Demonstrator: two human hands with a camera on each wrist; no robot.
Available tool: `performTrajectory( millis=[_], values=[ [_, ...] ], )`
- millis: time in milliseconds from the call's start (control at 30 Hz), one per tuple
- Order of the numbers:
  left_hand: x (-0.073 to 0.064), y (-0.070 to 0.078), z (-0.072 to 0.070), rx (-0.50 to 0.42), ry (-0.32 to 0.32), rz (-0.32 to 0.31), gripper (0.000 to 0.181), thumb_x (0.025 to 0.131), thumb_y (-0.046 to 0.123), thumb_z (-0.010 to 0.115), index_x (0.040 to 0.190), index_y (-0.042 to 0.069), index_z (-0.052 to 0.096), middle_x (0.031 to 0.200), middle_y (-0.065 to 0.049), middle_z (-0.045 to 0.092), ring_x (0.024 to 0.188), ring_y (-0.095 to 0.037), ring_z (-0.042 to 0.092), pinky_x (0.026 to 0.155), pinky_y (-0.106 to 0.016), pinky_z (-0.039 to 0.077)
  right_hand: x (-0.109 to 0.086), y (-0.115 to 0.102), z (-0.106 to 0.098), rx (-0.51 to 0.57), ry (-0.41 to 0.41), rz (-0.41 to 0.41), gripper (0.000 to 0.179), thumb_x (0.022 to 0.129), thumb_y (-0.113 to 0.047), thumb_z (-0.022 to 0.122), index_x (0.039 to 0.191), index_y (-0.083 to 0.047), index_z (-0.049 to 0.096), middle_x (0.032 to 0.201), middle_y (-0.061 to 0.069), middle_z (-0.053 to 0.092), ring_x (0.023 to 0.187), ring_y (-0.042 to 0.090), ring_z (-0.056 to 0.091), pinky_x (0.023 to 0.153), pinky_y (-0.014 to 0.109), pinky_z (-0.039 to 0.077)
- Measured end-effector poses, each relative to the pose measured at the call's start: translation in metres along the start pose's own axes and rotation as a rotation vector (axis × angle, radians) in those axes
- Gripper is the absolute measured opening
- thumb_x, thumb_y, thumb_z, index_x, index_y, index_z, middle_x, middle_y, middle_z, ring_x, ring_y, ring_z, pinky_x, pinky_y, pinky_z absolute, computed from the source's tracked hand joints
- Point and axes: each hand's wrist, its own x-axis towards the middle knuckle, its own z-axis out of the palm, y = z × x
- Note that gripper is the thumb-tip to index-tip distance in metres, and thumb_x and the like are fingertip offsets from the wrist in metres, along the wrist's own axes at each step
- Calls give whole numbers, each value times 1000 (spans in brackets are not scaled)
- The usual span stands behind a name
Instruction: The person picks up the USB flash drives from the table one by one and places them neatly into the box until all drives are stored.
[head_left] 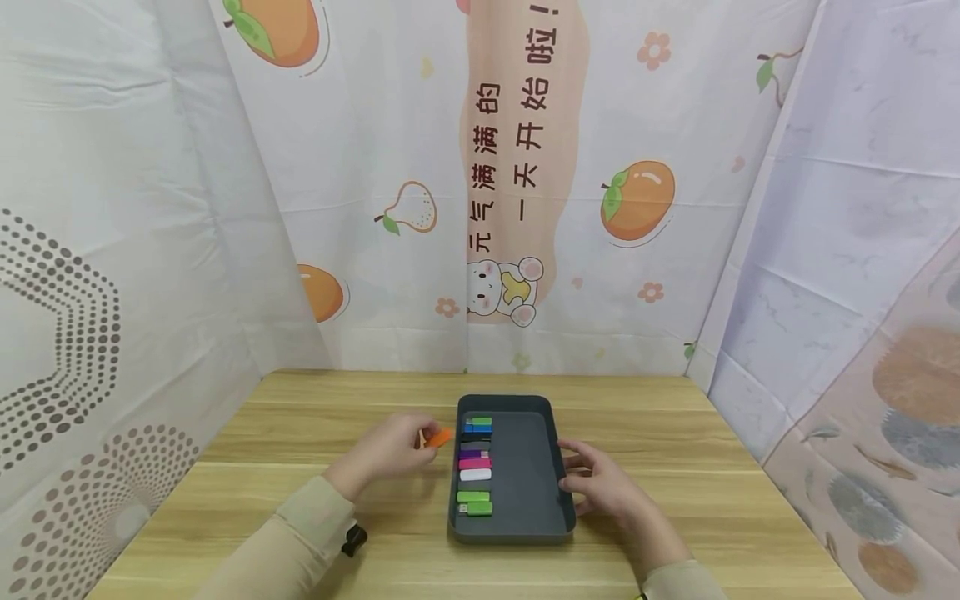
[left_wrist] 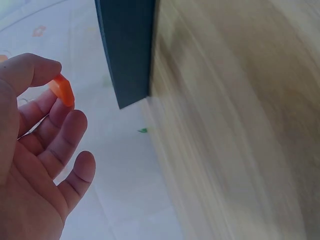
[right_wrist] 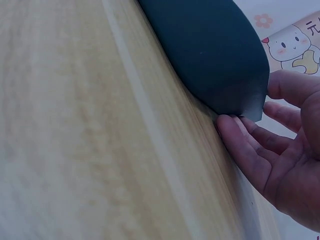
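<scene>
My left hand [head_left: 395, 446] pinches an orange USB stick [head_left: 439, 437] between thumb and fingers, just outside the left wall of a dark grey tray [head_left: 525, 538]. Up close in the left wrist view, the orange stick [left_wrist: 63, 91] sits at the fingertips while the other fingers are loosely bent. Along the tray's left side lie several USB sticks in a column: green ones [head_left: 475, 508], a white one [head_left: 476, 474], pink, purple, dark and blue ones. My right hand [head_left: 600, 479] touches the tray's right wall, its fingertips [right_wrist: 227, 125] at the outer side [right_wrist: 215, 60].
The tray stands on a wood-grain table [head_left: 300, 417] whose back edge meets a printed curtain [head_left: 375, 292]. More curtains hang at the left and right sides. A black strap piece [head_left: 354, 540] shows by the left sleeve [head_left: 285, 533].
</scene>
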Motion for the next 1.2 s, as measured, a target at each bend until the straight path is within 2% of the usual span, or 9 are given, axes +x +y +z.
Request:
performTrajectory(
  millis=[400,633,933,1200],
  values=[
    [6,22,2,24,-5,108,15,88,17,78,100,22,71,86,15,61,68,-7,54,60,-24,51,0,-1,1,-8,8,-14,75,90,2,66,157,0,32,137,33,47,112,39,59,66,54,60],
    [6,33,5,58,-22,161,14,88,19,79,100,18,73,90,13,62,75,-8,56,66,-23,51,-1,-1,0,-19,8,-14,74,91,1,66,157,0,32,138,33,47,112,39,59,65,53,60],
    [5,43,10,76,-93,158,12,89,19,78,101,19,76,91,13,62,77,-9,56,68,-23,50,-1,-1,0,-7,0,-12,74,92,0,66,157,-1,31,138,34,46,112,38,59,66,53,60],
    [4,46,19,76,-143,215,12,87,16,80,99,16,77,86,13,61,72,-5,53,64,-19,49,-1,0,-1,-16,1,-9,74,92,0,67,157,-1,31,138,33,46,112,38,59,66,53,60]
  ],
)
